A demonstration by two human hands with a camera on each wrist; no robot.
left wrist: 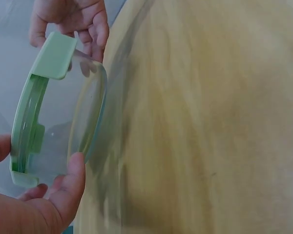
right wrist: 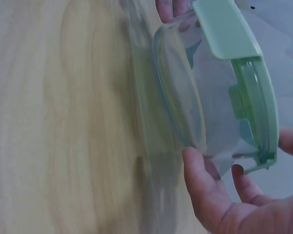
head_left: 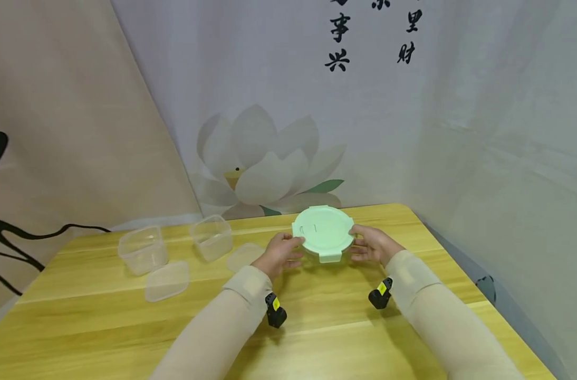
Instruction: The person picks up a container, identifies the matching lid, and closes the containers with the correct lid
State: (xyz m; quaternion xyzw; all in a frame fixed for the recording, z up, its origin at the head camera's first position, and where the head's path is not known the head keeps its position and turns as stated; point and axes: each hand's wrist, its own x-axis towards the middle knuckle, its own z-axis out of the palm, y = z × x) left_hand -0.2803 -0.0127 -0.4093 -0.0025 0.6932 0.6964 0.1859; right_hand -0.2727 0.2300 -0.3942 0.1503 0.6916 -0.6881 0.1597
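A round clear glass food container (left wrist: 63, 126) with a light green clip lid (head_left: 324, 229) is held between both hands over the far part of the table. My left hand (head_left: 280, 253) grips its left side, thumb at the lid's edge and fingers under the glass. On the opposite side my right hand (head_left: 374, 244) holds it the same way, with fingertips at the glass base in the right wrist view. One lid flap (right wrist: 229, 29) lies down along the glass wall. The container's base is hidden from the head view.
Two clear plastic tubs (head_left: 143, 252) stand at the table's back left, the other tub (head_left: 212, 240) being nearer the middle. Before them lie two flat translucent lids (head_left: 167, 281). A printed curtain (head_left: 269, 105) hangs behind the wooden table (head_left: 331, 338).
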